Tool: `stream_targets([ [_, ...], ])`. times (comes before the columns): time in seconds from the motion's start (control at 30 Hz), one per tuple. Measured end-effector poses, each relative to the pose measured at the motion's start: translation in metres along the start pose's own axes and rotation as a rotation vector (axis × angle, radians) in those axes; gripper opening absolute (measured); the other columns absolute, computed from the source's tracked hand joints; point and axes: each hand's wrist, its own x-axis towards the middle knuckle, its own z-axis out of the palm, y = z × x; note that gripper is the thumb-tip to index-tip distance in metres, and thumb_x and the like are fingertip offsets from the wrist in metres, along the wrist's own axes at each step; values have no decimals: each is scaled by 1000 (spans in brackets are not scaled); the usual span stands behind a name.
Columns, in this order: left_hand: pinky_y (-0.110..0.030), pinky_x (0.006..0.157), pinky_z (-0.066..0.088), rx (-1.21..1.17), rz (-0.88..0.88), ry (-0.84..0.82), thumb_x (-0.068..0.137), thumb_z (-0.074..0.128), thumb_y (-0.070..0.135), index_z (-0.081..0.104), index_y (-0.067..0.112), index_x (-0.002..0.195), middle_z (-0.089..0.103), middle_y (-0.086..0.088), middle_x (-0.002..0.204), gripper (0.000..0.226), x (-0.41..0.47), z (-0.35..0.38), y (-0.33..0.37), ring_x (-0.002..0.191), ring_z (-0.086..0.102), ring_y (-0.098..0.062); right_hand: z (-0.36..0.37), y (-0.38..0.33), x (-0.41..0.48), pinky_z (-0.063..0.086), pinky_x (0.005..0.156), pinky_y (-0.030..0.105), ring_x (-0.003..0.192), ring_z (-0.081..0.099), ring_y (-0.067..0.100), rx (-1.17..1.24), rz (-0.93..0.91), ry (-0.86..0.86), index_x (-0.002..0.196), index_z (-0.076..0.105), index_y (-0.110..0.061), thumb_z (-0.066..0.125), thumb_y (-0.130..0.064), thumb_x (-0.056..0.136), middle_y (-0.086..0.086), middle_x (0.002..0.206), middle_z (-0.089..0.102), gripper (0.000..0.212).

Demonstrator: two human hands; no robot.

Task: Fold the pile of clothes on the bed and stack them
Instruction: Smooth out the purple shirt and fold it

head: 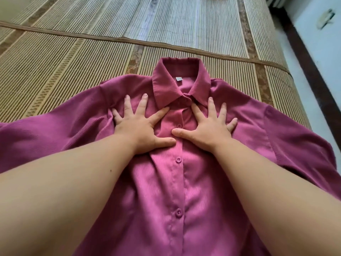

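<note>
Pressing pink shirt (166, 191) flat, left hand (140, 126) 9 o'clock of a button (178, 125), right hand (208, 128) 3 o'clock, fingers splayed wide.

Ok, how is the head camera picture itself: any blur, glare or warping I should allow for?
Head view: soft, even daylight, no glare; the shirt, left hand and right hand are sharp; wide-angle warp bows the mat seams and swells whatever is nearest; the pale object top right is blurred.

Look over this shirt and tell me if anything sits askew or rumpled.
The pink shirt lies buttoned and front-up, but cloth bunches into folds beside the left hand, and creases run down left of the button placket. Nothing looks torn or stained.
</note>
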Motion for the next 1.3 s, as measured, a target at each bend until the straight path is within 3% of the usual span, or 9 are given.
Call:
stream_targets([
  [0.4,-73,101,-11,-29,39,-17,38,20,105,-11,71,131,-20,2,159,104,64,-16,-1,140,-26,-42,-13,-4,54,-7,108,67,146,-19,29,-68,75,56,139,-8,-63,12,-107,31,-9,160,-17,118],
  [0.53,-75,100,-9,49,-7,-135,63,30,95,-8,61,140,-22,-1,159,93,68,-35,13,140,-25,-45,-28,-24,43,-6,105,71,146,-15,34,-109,213,-4,146,-5,-52,22,-100,55,-2,161,-12,107],
  [0.67,-62,112,0,-84,138,-166,90,32,69,1,45,150,-10,1,162,71,15,-43,12,146,-16,-35,-23,-59,-9,-9,106,69,148,-6,25,44,157,183,151,6,-39,33,-79,80,0,162,6,86],
  [0.8,-51,116,6,-107,306,2,86,39,68,11,43,150,6,5,162,74,-77,-50,-72,148,-4,-19,-5,-95,-74,-10,108,65,147,-13,17,152,56,150,150,8,-43,32,-77,80,-6,162,-3,81],
  [0.87,-55,115,4,-19,199,20,79,43,72,7,46,149,0,7,162,82,-113,-57,-121,148,-10,-18,5,-116,-99,-6,110,64,146,-16,17,151,17,65,150,6,-44,33,-76,81,-7,162,-7,81],
  [1.03,-57,115,3,31,-272,-167,76,34,83,-1,41,150,-8,-6,161,92,-162,-82,-230,146,-11,-32,30,-197,-141,-4,110,64,146,-19,21,155,-40,-89,150,2,-43,36,-73,84,-6,161,-13,81],
  [1.13,-50,118,5,124,-314,-158,77,39,80,0,31,153,-3,-11,161,99,-178,-92,-272,147,-6,-32,42,-245,-156,-3,111,63,146,-19,24,160,-58,-98,149,-4,-45,43,-73,81,-2,160,-15,87],
  [1.2,-54,115,5,240,-302,-134,75,48,74,-1,32,152,0,-7,161,101,-180,-99,-287,146,-7,-31,48,-269,-162,-2,111,64,145,-19,27,128,-78,-113,148,-2,-47,48,-72,80,-2,160,-18,88],
  [1.3,-58,108,19,234,-383,-88,72,57,66,18,31,148,21,-2,156,92,-178,-121,-307,144,9,-28,49,-296,-164,0,111,63,145,-17,28,121,-71,-124,148,2,-47,51,-71,79,-2,160,-16,88],
])
